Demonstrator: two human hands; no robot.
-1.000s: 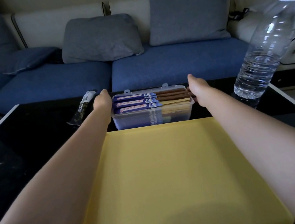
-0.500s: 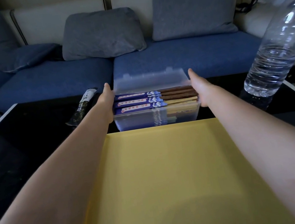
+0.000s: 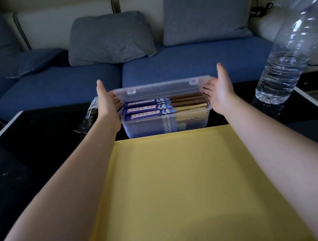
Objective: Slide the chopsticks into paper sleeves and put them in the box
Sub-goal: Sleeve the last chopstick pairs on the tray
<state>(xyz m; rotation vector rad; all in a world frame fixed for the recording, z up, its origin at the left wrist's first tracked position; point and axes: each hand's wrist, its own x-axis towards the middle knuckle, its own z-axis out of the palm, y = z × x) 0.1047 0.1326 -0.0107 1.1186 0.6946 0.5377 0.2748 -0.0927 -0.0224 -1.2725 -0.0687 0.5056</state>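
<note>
A clear plastic box (image 3: 167, 124) stands on the black table just beyond a yellow tray. Inside lie several chopstick pairs in blue paper sleeves (image 3: 145, 108), their brown and pale wooden ends (image 3: 189, 101) sticking out to the right. The box's hinged clear lid (image 3: 162, 90) is tipped forward, half lowered over the box. My left hand (image 3: 108, 105) holds the lid's left end and my right hand (image 3: 218, 91) holds its right end, thumbs pointing up and fingers on the lid.
The yellow tray (image 3: 184, 188) fills the near table. A clear water bottle (image 3: 290, 46) stands at the right. A dark packet (image 3: 89, 120) lies left of the box. A blue sofa (image 3: 187, 63) with grey cushions runs behind the table (image 3: 26, 159).
The lid lay open behind the box, then both hands swung it upright, and now it tilts forward over the box. My hands rose with it.
</note>
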